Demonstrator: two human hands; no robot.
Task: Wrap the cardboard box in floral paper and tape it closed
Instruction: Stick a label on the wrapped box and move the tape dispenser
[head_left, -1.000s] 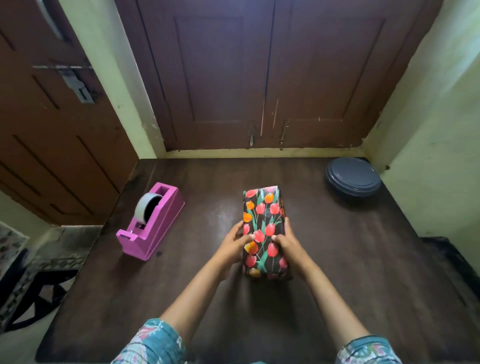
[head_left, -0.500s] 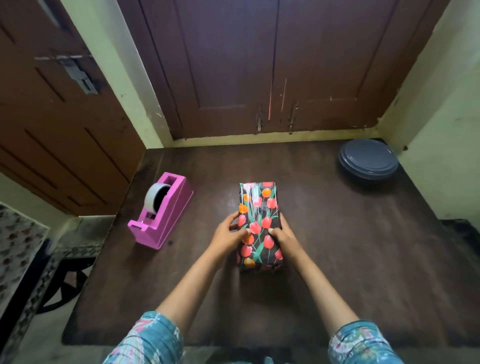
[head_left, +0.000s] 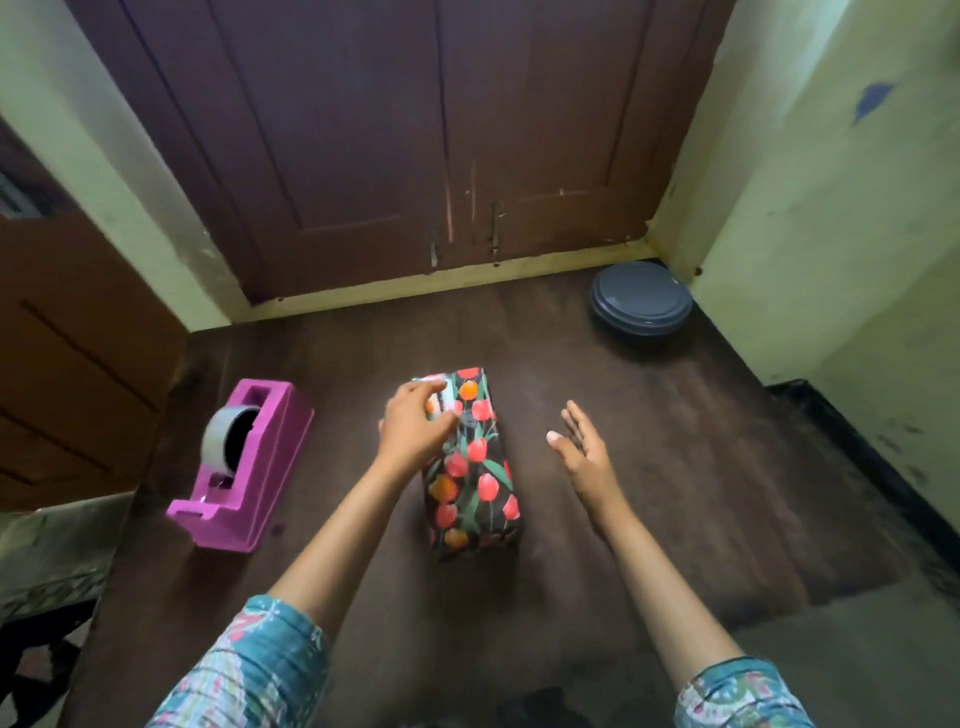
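The box (head_left: 475, 478), wrapped in black paper with red and orange tulips, lies lengthwise in the middle of the dark wooden table (head_left: 649, 467). My left hand (head_left: 415, 423) rests on its far left top edge, fingers curled over the paper there. My right hand (head_left: 582, 449) hovers to the right of the box, apart from it, with fingers straight and spread. A pink tape dispenser (head_left: 244, 467) holding a roll of clear tape stands to the left of the box.
A dark grey round lidded container (head_left: 641, 304) sits at the table's far right corner by the wall. Brown doors stand behind the table and to the left. The table's left edge drops to a patterned floor.
My right hand has let go of the box and moved out to the right. My left hand slid toward the box's far end. The box has turned slightly.
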